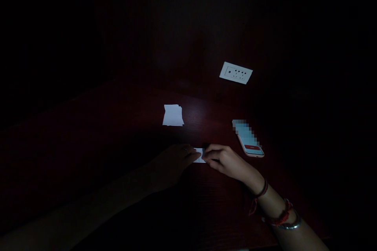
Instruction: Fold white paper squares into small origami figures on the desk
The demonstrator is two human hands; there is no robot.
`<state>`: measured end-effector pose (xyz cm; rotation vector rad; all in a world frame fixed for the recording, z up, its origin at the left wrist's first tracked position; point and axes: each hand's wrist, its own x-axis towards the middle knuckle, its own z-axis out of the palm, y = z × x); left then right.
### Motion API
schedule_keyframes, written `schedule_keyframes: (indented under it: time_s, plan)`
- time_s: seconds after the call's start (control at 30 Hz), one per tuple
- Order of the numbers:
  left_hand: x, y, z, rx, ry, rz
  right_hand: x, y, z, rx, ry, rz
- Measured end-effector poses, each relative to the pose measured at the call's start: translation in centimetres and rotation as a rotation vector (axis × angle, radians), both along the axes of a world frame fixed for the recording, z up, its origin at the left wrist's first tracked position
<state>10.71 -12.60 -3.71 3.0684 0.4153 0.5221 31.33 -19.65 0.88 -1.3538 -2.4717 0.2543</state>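
The left hand [179, 157] and right hand [222, 159] press a small white paper [199, 159] flat on the near part of the dark red table [129, 125], fingers nearly closed at its two sides; a paper stack [172, 115] lies farther, slightly left; a phone [249, 138] rests right.
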Motion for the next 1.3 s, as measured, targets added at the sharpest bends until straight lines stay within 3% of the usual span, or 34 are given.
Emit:
schedule_keyframes:
  time_s: [0.4, 0.57, 0.83, 1.3]
  plan:
    - [0.4, -0.1, 0.7, -0.002, 0.007, 0.027, -0.3, -0.6, 0.9, -0.015, -0.127, -0.045]
    - [0.4, -0.2, 0.4, 0.007, 0.026, 0.037, -0.6, -0.5, 1.0, -0.019, -0.089, -0.076]
    - [0.2, 0.1, -0.1, 0.014, 0.025, 0.016, -0.5, -0.6, 0.8, -0.006, -0.111, -0.104]
    - [0.3, -0.1, 0.3, -0.012, -0.003, 0.009, -0.5, -0.7, 0.7, -0.007, -0.168, -0.125]
